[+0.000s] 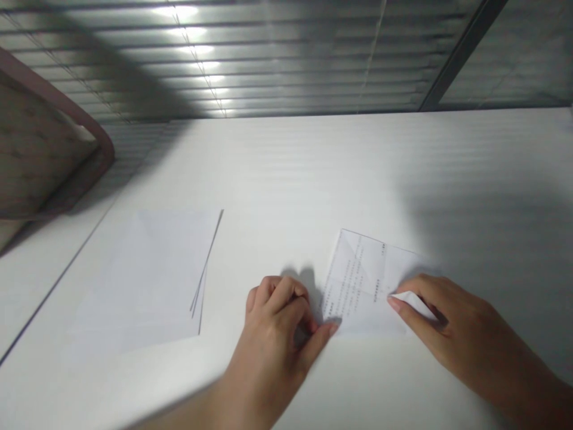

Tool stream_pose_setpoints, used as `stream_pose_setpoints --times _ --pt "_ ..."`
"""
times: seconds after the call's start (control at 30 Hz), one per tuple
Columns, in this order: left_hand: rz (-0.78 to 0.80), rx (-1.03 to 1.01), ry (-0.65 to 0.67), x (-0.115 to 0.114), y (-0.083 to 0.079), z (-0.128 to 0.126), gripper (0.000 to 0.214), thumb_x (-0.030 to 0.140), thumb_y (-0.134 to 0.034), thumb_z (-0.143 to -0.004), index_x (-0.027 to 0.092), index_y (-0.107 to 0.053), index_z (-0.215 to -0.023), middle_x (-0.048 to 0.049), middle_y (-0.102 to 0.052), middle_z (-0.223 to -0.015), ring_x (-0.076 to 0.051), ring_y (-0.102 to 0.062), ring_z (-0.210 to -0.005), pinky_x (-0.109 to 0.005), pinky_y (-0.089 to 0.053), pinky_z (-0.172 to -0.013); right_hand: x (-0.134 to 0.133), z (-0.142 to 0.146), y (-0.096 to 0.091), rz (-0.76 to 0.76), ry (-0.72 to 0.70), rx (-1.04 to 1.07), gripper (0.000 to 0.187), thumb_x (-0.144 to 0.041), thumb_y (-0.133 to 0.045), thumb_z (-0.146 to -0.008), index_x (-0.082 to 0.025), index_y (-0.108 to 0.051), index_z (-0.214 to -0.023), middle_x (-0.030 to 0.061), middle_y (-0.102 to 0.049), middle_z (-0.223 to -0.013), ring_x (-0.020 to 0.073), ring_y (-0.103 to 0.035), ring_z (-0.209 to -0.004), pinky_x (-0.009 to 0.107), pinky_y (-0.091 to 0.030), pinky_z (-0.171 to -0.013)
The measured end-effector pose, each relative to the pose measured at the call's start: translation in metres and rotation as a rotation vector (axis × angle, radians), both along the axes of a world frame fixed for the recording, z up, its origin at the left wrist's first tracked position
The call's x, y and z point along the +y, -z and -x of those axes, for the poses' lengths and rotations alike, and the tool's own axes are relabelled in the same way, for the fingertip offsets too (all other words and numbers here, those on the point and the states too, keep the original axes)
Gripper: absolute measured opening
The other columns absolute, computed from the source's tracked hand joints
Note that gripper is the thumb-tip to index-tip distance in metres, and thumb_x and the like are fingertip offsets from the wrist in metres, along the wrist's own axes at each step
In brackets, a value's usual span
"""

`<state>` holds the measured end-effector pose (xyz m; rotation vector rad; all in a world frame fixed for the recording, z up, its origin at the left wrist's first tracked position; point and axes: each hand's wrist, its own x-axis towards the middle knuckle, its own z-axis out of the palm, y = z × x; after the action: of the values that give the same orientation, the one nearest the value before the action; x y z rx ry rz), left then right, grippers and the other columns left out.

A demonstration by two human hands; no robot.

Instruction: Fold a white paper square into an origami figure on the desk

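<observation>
A printed sheet of paper (362,275) with crease lines lies on the white table (286,173) in front of me. At its lower left corner, my left hand (286,316) presses down with the thumb, the other fingers curled in. My right hand (447,322) pinches a folded-over flap of the sheet's right side between thumb and index finger, lifting the flap a little. The right edge of the sheet is partly hidden under that hand.
Several blank white sheets (152,269) lie loosely stacked on the left of the table. A bag-like object with pink trim (96,131) stands at the far left. Horizontal blinds (290,60) run behind the table's back edge. A seam (58,283) crosses the tabletop at left.
</observation>
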<state>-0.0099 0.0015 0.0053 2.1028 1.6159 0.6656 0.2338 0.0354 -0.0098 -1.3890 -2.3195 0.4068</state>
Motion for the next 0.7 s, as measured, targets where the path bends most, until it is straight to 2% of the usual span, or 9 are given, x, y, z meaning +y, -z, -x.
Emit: stream_pose_setpoints --times 0.1,0.17,0.2,0.27,0.3,0.37,0.47,0.57,0.7 --pt "-0.03 0.057 0.005 -0.002 -0.001 0.001 0.022 0.029 -0.068 -0.083 0.019 -0.057 -0.067 -0.0051 -0.059 -0.081 -0.023 -0.05 -0.082 -0.038 -0.042 -0.071 0.0 0.0 0.0 0.013 -0.003 0.002 0.012 -0.031 -0.049 -0.091 -0.023 -0.055 -0.085 0.0019 -0.065 -0.073 0.0195 -0.063 -0.067 0.032 -0.046 -0.064" --pt "-0.099 0.12 0.064 -0.006 -0.004 0.002 0.011 0.026 -0.062 -0.088 0.019 -0.061 -0.079 -0.0063 -0.064 -0.088 -0.024 -0.053 -0.085 -0.039 -0.043 -0.075 0.0 0.001 0.0 0.017 0.001 -0.003 0.012 -0.032 -0.049 -0.091 -0.023 -0.055 -0.085 0.002 -0.065 -0.074 0.0198 -0.063 -0.068 0.033 -0.046 -0.065" --pt "-0.157 0.156 0.134 -0.008 -0.006 0.001 0.008 0.022 -0.057 -0.091 0.018 -0.063 -0.089 -0.0068 -0.067 -0.094 -0.024 -0.055 -0.089 -0.039 -0.043 -0.079 0.0 0.001 0.0 0.013 0.001 -0.005 0.012 -0.031 -0.049 -0.091 -0.023 -0.055 -0.085 0.0019 -0.065 -0.073 0.0198 -0.063 -0.068 0.032 -0.046 -0.065" --pt "-0.326 0.226 0.4 -0.013 -0.01 -0.002 0.028 0.014 -0.042 -0.095 0.016 -0.061 -0.116 -0.0065 -0.069 -0.112 -0.024 -0.056 -0.102 -0.039 -0.041 -0.091 0.0 0.001 0.001 -0.008 -0.007 -0.009 0.011 -0.03 -0.049 -0.092 -0.022 -0.054 -0.085 0.0018 -0.064 -0.073 0.0197 -0.063 -0.069 0.032 -0.046 -0.065" --pt "-0.368 0.277 0.506 -0.017 -0.012 -0.005 0.032 0.012 -0.038 -0.096 0.013 -0.061 -0.118 -0.0061 -0.068 -0.118 -0.023 -0.056 -0.106 -0.036 -0.041 -0.095 0.0 0.002 0.001 -0.021 -0.013 -0.008 0.012 -0.029 -0.048 -0.092 -0.022 -0.053 -0.084 0.0017 -0.064 -0.072 0.0197 -0.063 -0.069 0.032 -0.046 -0.065" --pt "-0.373 0.381 0.568 -0.026 -0.013 -0.014 0.033 0.01 -0.037 -0.095 0.008 -0.063 -0.116 -0.0082 -0.068 -0.119 -0.022 -0.057 -0.11 -0.03 -0.043 -0.096 0.001 0.002 0.001 -0.03 -0.019 -0.004 0.012 -0.029 -0.048 -0.092 -0.022 -0.053 -0.084 0.0019 -0.064 -0.072 0.0199 -0.063 -0.069 0.033 -0.046 -0.065" --pt "-0.362 0.504 0.497 -0.041 -0.009 -0.029 0.034 0.012 -0.043 -0.093 0.003 -0.059 -0.121 -0.0135 -0.065 -0.124 -0.024 -0.056 -0.117 -0.032 -0.044 -0.098 0.002 0.002 0.002 -0.001 -0.016 0.007 0.013 -0.03 -0.048 -0.092 -0.022 -0.053 -0.083 0.0018 -0.064 -0.072 0.0201 -0.063 -0.069 0.033 -0.046 -0.065" --pt "-0.351 0.594 0.391 -0.054 -0.004 -0.038 0.04 0.017 -0.041 -0.095 0.005 -0.051 -0.132 -0.011 -0.059 -0.132 -0.023 -0.054 -0.122 -0.031 -0.042 -0.101 0.003 0.001 0.003 -0.013 -0.026 0.034 0.01 -0.028 -0.049 -0.093 -0.021 -0.056 -0.093 0.0035 -0.067 -0.082 0.0202 -0.064 -0.076 0.033 -0.047 -0.07" --pt "-0.364 0.634 0.331 -0.062 0.003 -0.04 0.055 0.046 -0.031 -0.099 0.008 -0.05 -0.134 -0.0097 -0.056 -0.135 -0.024 -0.052 -0.125 -0.033 -0.038 -0.104 0.004 0.0 0.006 -0.039 -0.135 0.033 0.022 -0.022 -0.049 -0.093 -0.022 -0.057 -0.114 0.0045 -0.067 -0.095 0.0204 -0.063 -0.083 0.036 -0.047 -0.077"
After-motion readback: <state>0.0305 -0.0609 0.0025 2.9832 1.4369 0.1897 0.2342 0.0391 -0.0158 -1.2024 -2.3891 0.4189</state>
